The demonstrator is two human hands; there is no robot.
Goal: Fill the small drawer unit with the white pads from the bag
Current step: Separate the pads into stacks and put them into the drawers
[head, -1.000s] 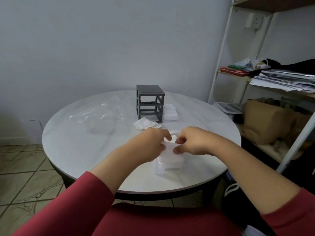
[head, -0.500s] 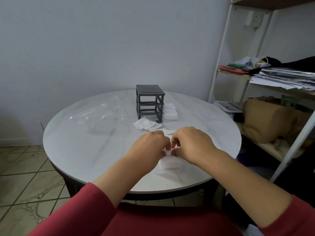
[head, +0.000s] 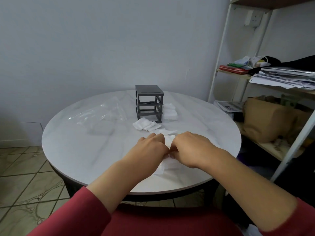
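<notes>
Our left hand (head: 150,147) and right hand (head: 189,147) cover most of the white pads (head: 168,165) at six o'clock from the drawer unit (head: 149,102). Their curled fingertips are hidden. At three o'clock, the stacked papers (head: 286,77) are cut off.

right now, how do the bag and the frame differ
The bag is clear; the frame is dark grey. The bag lies flat and crumpled; the frame stands upright, its slots open. The bag lies left of the frame. Both rest on the table.
</notes>
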